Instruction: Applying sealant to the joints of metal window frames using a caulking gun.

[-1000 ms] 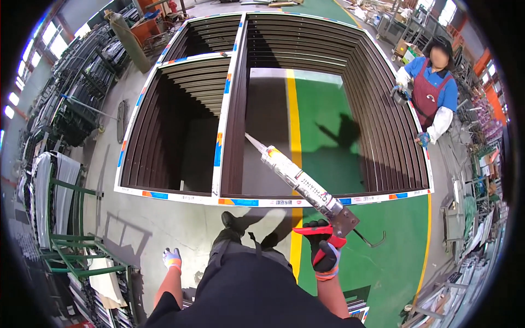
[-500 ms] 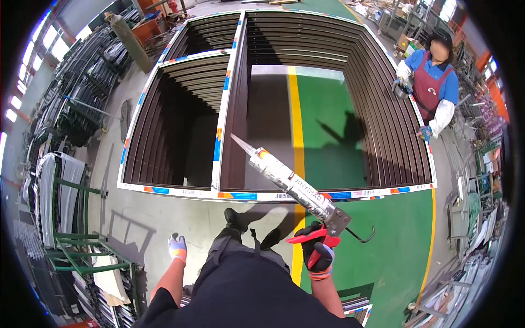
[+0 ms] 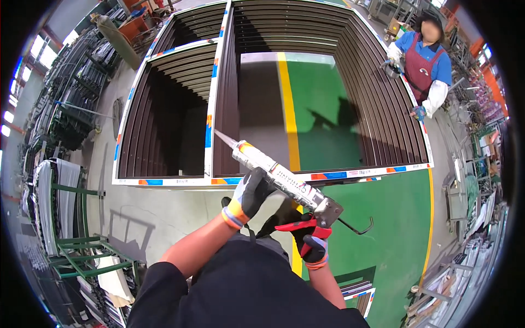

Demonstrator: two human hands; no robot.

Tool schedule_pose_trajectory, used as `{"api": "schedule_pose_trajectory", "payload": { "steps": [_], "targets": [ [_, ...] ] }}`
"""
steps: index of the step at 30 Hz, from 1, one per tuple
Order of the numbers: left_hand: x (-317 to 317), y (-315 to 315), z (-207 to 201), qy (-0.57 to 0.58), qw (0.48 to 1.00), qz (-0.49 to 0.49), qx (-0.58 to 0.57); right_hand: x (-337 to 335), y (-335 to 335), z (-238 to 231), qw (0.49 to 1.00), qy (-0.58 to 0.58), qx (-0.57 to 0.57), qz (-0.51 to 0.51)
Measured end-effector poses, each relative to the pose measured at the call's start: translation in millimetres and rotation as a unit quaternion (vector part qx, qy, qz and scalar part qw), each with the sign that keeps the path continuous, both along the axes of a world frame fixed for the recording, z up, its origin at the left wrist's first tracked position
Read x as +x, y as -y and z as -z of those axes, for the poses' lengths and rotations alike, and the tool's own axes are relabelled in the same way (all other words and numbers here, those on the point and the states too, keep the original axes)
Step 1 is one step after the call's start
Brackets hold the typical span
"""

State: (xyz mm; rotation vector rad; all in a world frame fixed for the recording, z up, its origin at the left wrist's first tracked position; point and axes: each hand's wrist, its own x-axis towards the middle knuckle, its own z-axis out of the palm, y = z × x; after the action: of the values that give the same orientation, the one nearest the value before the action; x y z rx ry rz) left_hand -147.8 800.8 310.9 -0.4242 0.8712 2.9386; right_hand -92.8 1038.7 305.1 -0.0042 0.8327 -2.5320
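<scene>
Across the middle of the view, a caulking gun (image 3: 280,176) loaded with a silvery sealant cartridge tilts up to the left. Its pale tapered nozzle (image 3: 224,138) hangs over the stacked dark brown window frames (image 3: 355,175), whose top edges carry white protective tape. Gloved in grey and black, my right hand (image 3: 311,247) is wrapped round the red handle and trigger. My left hand (image 3: 251,195), in the same kind of glove, holds the cartridge from below near its middle; some of its fingertips are hidden behind the tube.
Beyond the frames' right side stands a co-worker (image 3: 425,63) in a maroon apron, one hand on the frame edge. A green metal rack (image 3: 90,240) is at the left, with a gas cylinder (image 3: 117,41) farther back. Metal profiles (image 3: 462,281) lie at the lower right.
My left hand has come up from my side to the cartridge. The caulking gun has shifted slightly left, and the frames sit a little higher in the view.
</scene>
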Motion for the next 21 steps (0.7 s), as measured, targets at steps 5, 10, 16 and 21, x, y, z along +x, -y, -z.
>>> {"api": "schedule_pose_trajectory", "payload": {
  "steps": [5,10,16,21],
  "targets": [
    [4,-18,-2,0.053,0.998,-0.007,0.024,8,-22,27,1.0,-0.014,0.022,-0.007],
    [9,-26,-6,0.047,0.998,-0.022,0.025,8,-39,36,0.998,-0.043,0.035,-0.043],
    [10,-25,11,0.028,0.999,-0.027,0.028,5,-29,26,0.997,-0.065,0.02,-0.035],
    [17,-18,35,0.043,0.998,-0.023,0.039,2,-22,4,0.996,-0.067,-0.012,-0.061]
  ]
}}
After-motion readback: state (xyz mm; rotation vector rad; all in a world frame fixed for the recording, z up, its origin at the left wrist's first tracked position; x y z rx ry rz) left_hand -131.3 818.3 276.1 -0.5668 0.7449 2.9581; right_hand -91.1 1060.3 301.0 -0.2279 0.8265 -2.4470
